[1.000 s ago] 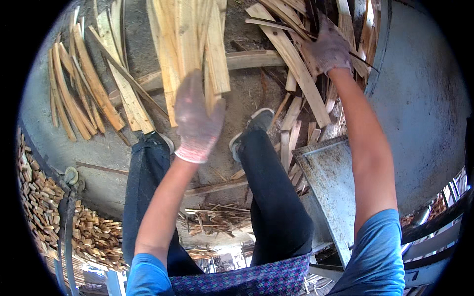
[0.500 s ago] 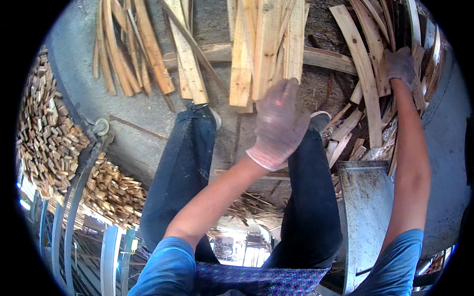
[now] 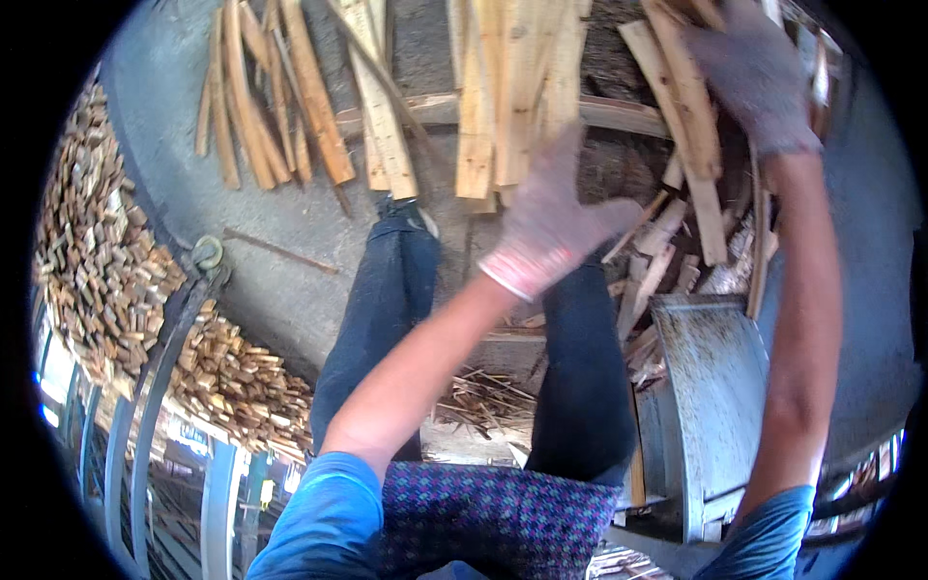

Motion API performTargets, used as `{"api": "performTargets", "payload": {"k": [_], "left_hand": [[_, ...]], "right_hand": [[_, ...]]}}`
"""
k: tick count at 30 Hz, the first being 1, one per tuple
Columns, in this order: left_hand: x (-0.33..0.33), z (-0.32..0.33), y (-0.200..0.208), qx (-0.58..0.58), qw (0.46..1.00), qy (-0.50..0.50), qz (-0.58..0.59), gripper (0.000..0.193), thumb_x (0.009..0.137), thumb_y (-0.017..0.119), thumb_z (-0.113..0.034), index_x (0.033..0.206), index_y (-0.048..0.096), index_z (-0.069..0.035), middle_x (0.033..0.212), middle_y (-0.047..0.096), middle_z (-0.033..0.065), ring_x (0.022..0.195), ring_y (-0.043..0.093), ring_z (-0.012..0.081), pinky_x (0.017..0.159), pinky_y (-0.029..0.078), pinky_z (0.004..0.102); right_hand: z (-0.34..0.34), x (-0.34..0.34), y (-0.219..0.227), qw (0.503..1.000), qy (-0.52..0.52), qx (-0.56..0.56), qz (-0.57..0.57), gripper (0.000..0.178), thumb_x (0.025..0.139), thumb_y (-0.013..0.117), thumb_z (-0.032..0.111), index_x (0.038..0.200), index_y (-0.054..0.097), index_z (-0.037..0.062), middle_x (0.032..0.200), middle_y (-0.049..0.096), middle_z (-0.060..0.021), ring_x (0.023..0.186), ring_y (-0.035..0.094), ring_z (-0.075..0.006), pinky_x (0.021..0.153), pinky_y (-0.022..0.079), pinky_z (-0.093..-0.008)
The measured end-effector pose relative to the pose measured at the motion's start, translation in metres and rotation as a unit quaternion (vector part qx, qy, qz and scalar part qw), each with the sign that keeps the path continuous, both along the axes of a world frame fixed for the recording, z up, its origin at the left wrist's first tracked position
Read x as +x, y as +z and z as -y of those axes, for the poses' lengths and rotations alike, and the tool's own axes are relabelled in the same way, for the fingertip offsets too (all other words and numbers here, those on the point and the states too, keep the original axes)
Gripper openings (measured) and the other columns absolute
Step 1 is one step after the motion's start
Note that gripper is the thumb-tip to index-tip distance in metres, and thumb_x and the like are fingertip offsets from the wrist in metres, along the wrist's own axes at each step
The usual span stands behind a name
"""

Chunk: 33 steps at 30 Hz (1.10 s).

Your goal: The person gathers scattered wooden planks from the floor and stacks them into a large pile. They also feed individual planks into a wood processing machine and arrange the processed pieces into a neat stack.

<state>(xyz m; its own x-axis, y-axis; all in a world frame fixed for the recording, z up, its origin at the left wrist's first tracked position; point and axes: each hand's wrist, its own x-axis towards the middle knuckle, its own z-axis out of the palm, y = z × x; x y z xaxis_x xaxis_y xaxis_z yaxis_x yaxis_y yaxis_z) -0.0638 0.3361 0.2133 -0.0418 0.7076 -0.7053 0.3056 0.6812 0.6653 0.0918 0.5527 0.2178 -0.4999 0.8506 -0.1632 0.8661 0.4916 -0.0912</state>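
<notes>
Currently, left hand (image 3: 556, 217) is spread by the middle boards, right hand (image 3: 759, 82) is placed at the right-hand boards

Both hands are covered by pale, stained gloves. The left hand is held at the near ends of the middle boards (image 3: 522, 92), its fingers pointed toward the far side and its thumb stretched out to the right; whether the wood is touched cannot be told. The right hand is set farther off, just beside the right-hand boards (image 3: 681, 106). Its fingers are blurred, and it cannot be told whether anything is gripped.

The middle boards are laid lengthwise, side by side and partly overlapped, across a wooden beam (image 3: 623, 116). To their left, a pale plank (image 3: 391, 140) is crossed by a thin, darker strip, and farther left a fan of narrow strips (image 3: 259, 116) is spread over the grey floor (image 3: 280, 302). Short scraps (image 3: 662, 232) are scattered on the right, beyond a metal stand (image 3: 710, 372). Cut wood pieces (image 3: 97, 261) are heaped at the far left edge.
</notes>
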Motion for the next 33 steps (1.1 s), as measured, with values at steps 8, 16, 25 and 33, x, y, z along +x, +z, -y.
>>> {"api": "performTargets", "payload": {"k": [8,16,25,33], "left_hand": [[-0.136,-0.004,0.014,-0.07,0.977,0.202,0.007,0.059,0.095,0.069,-0.021,0.144,0.048,0.002,0.133,0.063,0.0135,0.12,0.062,0.0234,0.104,0.049,0.0361],[-0.352,0.032,-0.033,-0.16,0.931,0.177,-0.276,0.061,0.088,0.074,-0.042,0.123,0.065,0.007,0.114,0.07,0.0189,0.107,0.066,0.0275,0.097,0.049,0.0379],[-0.215,0.002,-0.136,-0.048,0.955,-0.027,-0.291,0.094,0.082,0.074,-0.056,0.145,0.045,0.007,0.134,0.059,0.0327,0.128,0.056,0.0477,0.109,0.044,0.0468],[-0.26,0.012,-0.143,-0.084,0.957,0.024,-0.277,0.066,0.096,0.059,-0.04,0.144,0.051,0.005,0.133,0.063,0.0222,0.12,0.06,0.0332,0.101,0.046,0.0422]], "right_hand": [[0.08,-0.215,0.035,0.789,-0.168,-0.495,-0.324,0.06,0.072,0.074,0.047,0.099,0.073,-0.0064,0.09,0.074,-0.0252,0.088,0.076,-0.0341,0.086,0.059,-0.0404],[0.178,-0.204,-0.058,0.836,-0.2,-0.475,-0.188,0.068,0.085,0.071,0.043,0.127,0.055,-0.0083,0.128,0.063,-0.029,0.116,0.064,-0.0416,0.1,0.051,-0.0459],[0.227,-0.23,-0.177,0.905,-0.189,-0.381,-0.02,0.029,0.092,0.06,0.028,0.101,0.076,0.0047,0.101,0.075,-0.0196,0.096,0.073,-0.038,0.085,0.058,-0.0476],[0.216,-0.249,-0.098,0.83,0.001,-0.546,-0.115,0.051,0.088,0.069,0.039,0.121,0.062,-0.0004,0.099,0.074,-0.0235,0.094,0.073,-0.0377,0.086,0.057,-0.0443]]}}
